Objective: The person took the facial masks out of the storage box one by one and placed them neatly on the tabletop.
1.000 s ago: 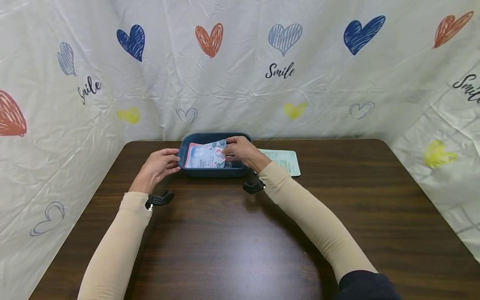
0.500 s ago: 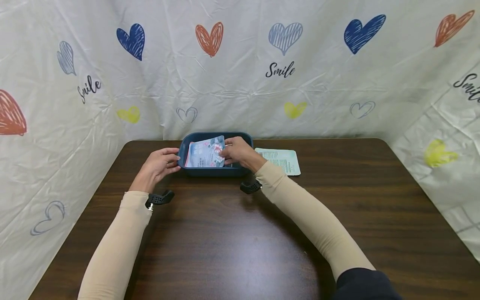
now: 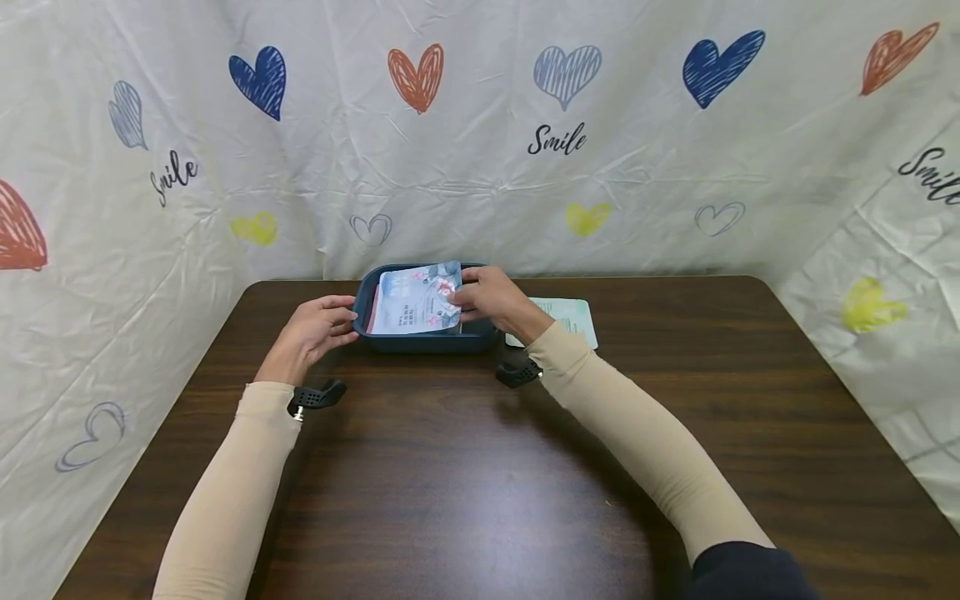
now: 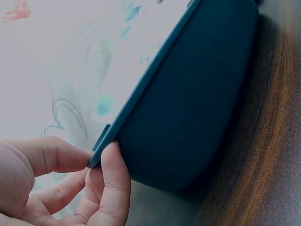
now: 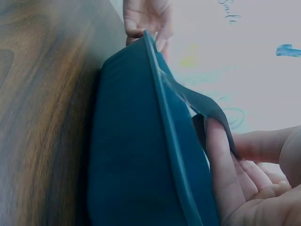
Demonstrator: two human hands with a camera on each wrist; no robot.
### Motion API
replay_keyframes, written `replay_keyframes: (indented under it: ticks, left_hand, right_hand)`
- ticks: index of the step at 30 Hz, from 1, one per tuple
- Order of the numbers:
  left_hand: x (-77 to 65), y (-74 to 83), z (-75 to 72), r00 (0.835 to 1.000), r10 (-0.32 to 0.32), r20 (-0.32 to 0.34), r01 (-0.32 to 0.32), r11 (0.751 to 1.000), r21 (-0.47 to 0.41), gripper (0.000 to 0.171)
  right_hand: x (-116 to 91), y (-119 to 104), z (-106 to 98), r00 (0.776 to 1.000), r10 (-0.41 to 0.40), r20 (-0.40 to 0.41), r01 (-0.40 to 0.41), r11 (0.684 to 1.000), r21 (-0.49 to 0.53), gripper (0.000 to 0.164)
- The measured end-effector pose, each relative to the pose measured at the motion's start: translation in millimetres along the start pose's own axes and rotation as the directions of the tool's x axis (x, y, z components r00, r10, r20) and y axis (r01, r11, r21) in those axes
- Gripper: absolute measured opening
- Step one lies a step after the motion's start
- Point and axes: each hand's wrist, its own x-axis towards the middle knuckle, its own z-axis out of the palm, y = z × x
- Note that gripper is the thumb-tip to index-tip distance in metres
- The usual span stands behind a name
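A dark blue plastic bin (image 3: pixel 420 342) stands at the table's far edge. My left hand (image 3: pixel 313 332) pinches its left end; in the left wrist view, thumb and fingers (image 4: pixel 115 188) sit on either side of the rim. With my right hand (image 3: pixel 498 300) I pinch the right edge of a light blue, floral face mask packet (image 3: pixel 412 300) between thumb and fingers. The packet is tilted, its right side raised above the bin and its left side down inside. A pinkish edge of another packet (image 3: pixel 371 317) shows beneath it. In the right wrist view the held packet (image 5: pixel 207 106) bends upward.
A pale green packet (image 3: pixel 576 317) lies flat on the brown table (image 3: pixel 450 467) right of the bin, partly covered by my right wrist. Just behind the table hangs a white cloth (image 3: pixel 465 167) printed with hearts.
My right hand first moved slightly left and took the floral packet's edge. Now it has moved right and up, lifting that side. My left hand stays at the bin.
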Motion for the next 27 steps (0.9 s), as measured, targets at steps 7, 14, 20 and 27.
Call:
replay_keyframes:
  ticks: [7,14,20,27]
  left_hand:
    - [-0.4,0.4,0.5,1.0,0.003,0.008,-0.003,1.0,0.0,0.048]
    - [-2.7,-0.7,-0.4,1.0,0.001,0.008,-0.001,1.0,0.003,0.048]
    - [-3.7,-1.2,-0.9,1.0,0.003,0.012,-0.003,1.0,-0.003,0.048]
    - [-2.9,-0.8,-1.4,1.0,0.006,0.015,-0.006,1.0,-0.007,0.047]
  right_hand:
    - [-12,-1,-20,1.0,-0.012,-0.002,0.012,1.0,0.028,0.05]
    - [-23,1,-38,1.0,-0.013,-0.002,0.013,0.998,0.06,0.043]
    - [-33,3,-53,1.0,-0.014,-0.003,0.014,0.997,0.077,0.048]
    - [-43,4,-70,1.0,-0.025,-0.006,0.025,0.996,0.082,0.048]
